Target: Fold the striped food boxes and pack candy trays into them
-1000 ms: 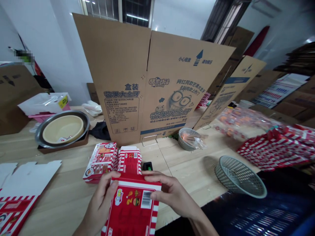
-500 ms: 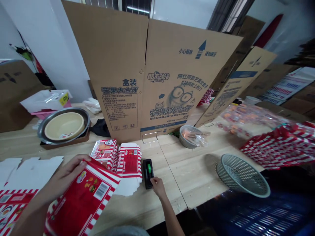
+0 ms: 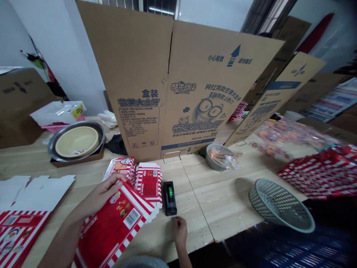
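Note:
My left hand [image 3: 111, 190] is closed round the upper edge of a red-and-white striped carton [image 3: 111, 227], holding it tilted over the table with its barcode side up. My right hand [image 3: 180, 227] is pinched just in front of the black tape dispenser [image 3: 169, 204], which carries a green roll [image 3: 170, 192]. A faint bit of clear tape shows at those fingertips. Behind the held carton, a flattened striped carton [image 3: 149, 182] lies beside a small stack of printed boxes [image 3: 119, 166].
Flat striped cartons [image 3: 25, 223] are piled at the left. A large cardboard box [image 3: 192, 85] stands behind. Toward the right are a small basket of wrapped items [image 3: 213, 163], a grey-green basket [image 3: 281, 208] at the table edge and bundled striped packaging [image 3: 320, 171]. A metal basin [image 3: 51, 149] sits far left.
My right hand has drawn back from the dispenser toward me, fingers still pinched. The left hand has brought the carton rightward, closer to the dispenser. The view has shifted slightly.

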### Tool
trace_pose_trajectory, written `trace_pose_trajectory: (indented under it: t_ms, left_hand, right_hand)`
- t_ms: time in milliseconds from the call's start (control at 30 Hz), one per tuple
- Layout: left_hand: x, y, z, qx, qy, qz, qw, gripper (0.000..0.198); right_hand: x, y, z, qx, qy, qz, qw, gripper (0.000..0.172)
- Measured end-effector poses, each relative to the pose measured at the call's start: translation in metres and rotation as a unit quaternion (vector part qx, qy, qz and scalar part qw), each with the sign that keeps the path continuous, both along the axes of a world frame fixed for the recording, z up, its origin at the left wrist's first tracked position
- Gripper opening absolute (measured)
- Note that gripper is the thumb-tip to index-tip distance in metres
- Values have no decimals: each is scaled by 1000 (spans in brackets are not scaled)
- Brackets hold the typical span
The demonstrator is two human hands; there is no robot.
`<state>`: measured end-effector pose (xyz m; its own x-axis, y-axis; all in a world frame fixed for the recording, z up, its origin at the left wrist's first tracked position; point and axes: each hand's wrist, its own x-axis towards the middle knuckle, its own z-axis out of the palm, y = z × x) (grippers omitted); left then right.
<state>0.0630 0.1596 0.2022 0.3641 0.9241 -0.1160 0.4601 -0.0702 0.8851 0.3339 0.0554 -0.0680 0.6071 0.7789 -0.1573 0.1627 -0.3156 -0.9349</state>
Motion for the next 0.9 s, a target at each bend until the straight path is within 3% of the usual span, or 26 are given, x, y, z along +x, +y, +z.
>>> trace_pose_trajectory:
  t_ms: [100,167,300,400,467,533,600,700,767,900]
  left_hand:
    - [7,3,4,16,17,-60,998,28]
    - [11,4,7,17,30,-107,994,27]
    - [25,6,12,4,52,-195,979,26]
    - [35,8,17,7,41,-219,975,23]
    - [38,8,23,21,33,-208,977,23]
    - [36,7,28,27,13,-159,987,24]
    - [33,4,31,12,-33,-80,996,25]
    - [30,-1,28,-9,-123,20,992,26]
    - [32,-5,23,-13,-170,51,984,26]
    - [39,-11,13,-68,-242,74,965,25]
  right_hand:
    - [7,3,20,-4,13,21,1000,55]
    - [11,10,52,10,28,67,997,54]
    - [3,30,153,63,64,215,973,46]
    - [-9,39,226,122,105,426,890,61]
    - [-12,40,255,156,86,475,862,60]
    - [-10,38,268,214,59,439,871,48]
    - [-6,35,269,273,36,382,882,35]
    - [-7,29,264,295,2,380,877,38]
    - [-13,26,260,293,1,380,878,43]
    - [-25,21,259,299,50,344,889,35]
